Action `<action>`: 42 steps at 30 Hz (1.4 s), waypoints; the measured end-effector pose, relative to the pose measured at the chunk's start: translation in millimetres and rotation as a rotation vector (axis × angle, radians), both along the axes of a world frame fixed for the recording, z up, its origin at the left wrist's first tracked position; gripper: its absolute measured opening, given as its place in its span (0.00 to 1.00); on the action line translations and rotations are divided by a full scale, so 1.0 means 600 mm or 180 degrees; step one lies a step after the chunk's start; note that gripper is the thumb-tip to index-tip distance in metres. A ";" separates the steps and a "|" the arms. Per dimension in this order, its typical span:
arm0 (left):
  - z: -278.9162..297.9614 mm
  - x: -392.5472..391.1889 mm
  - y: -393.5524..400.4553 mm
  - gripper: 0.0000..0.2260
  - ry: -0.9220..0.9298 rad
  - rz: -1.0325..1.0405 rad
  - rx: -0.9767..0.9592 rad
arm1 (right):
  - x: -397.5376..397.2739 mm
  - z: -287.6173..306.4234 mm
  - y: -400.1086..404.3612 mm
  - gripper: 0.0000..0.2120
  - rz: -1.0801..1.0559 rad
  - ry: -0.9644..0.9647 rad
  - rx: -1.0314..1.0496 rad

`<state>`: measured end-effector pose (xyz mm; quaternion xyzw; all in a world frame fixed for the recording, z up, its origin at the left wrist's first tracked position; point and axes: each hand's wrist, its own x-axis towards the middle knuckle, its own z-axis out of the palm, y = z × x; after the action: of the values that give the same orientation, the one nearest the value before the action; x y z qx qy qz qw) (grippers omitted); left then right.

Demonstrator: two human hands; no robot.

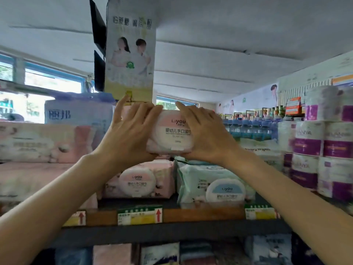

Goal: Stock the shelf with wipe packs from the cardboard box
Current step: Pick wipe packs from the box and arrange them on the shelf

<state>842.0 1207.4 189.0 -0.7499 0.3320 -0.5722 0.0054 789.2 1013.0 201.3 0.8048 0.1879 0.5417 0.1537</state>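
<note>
**Pink wipe pack held at the top of the shelf stack, both hands engaged**

A soft pink-and-white plastic wipe pack with an oval white lid [172, 131] is held up between both hands, lid face toward the camera. The left hand [128, 131] grips its left end: fingers curl over the top left corner and the thumb passes beneath the lower edge. The right hand [205, 131] grips the right end, fingers spread over the top right corner and the palm against the side. The pack sits between the two palms, level or nearly so.

The held pack is directly above a second pink wipe pack with a round white lid [138, 181], which lies on the dark metal shelf with an orange-brown front strip [200, 215]. Whether the held pack touches what lies beneath it cannot be told; the hands cover the lower edge. Just beside the lower pink pack, to the right, lies a pale green wipe pack with a blue-and-white lid [215, 185].

Noted also: white-and-yellow price labels with red arrows [140, 216] fixed along the shelf front; large pink tissue bundles [44, 142] stacked to the left; purple-and-white toilet roll packs [322, 144] stacked to the right; a tall pale advertising board showing two people [130, 54] standing behind the hands. Further goods on the shelf below are blurred.
</note>
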 end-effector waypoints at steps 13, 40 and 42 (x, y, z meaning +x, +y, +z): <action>0.028 0.021 0.067 0.41 -0.0142 0.0273 -0.0162 | 0.067 0.003 0.054 0.41 0.0408 -0.0476 0.0404; -0.059 0.049 -0.011 0.30 0.1415 0.1221 0.0122 | 0.100 -0.042 0.029 0.33 -0.0915 0.1077 -0.0182; -0.075 0.013 -0.041 0.25 0.1335 0.0640 0.0137 | 0.048 -0.050 0.011 0.28 -0.0877 0.1002 0.0151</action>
<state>849.6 1182.7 144.0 -0.8813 0.2617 -0.3933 0.0094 818.1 1019.4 171.2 0.9010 0.0849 0.3873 0.1761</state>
